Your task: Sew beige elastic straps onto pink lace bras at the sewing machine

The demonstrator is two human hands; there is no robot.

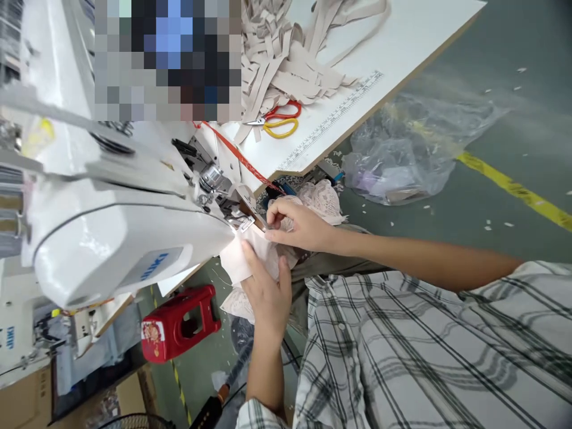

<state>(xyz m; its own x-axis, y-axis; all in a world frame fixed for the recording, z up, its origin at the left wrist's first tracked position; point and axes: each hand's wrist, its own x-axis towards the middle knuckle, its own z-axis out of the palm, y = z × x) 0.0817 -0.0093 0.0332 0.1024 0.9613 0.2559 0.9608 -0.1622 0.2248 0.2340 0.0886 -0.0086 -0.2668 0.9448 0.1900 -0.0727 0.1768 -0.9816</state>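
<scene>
The left hand (268, 292), loosely spread, partly hides pale fabric (233, 261) beneath; I cannot tell whether the curled right hand (301, 225) near the sewing machine (120, 232) pinches anything.

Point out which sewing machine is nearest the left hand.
The large white sewing machine, reaching to the pale cloth under the left hand; the smaller-looking machine stands farther off, at the picture's lower left.

The sewing machine's head (120, 238) blocks passage beyond the left hand (268, 298), and its metal parts (212, 179) crowd the right hand (297, 225). Over the counter (402, 36), a hand could pass along the bare outer side, while scissors (282, 128), heaped fabric strips (290, 71) and a slanting red ribbon (241, 156) obstruct nearer the machine.
</scene>
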